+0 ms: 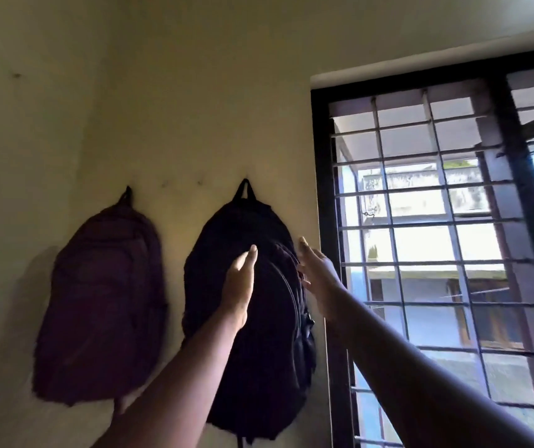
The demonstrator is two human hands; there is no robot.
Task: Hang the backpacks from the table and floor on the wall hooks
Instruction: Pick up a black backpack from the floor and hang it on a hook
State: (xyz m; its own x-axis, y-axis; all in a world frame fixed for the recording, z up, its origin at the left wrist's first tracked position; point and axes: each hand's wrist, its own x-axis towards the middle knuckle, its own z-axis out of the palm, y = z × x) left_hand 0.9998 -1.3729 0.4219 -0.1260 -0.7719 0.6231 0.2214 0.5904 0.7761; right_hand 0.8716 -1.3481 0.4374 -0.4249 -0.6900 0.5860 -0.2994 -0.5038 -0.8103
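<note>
While both hands (239, 282) spread their fingers (252, 250) on the hung black backpack (259, 350), release it and fetch another.

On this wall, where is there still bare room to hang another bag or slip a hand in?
Bare wall lies between the maroon backpack and the black backpack, and also left of the maroon one. It is crowded at the black backpack: the left hand and right hand, both open, are at it, and only a thin strip separates it from the window frame.
</note>
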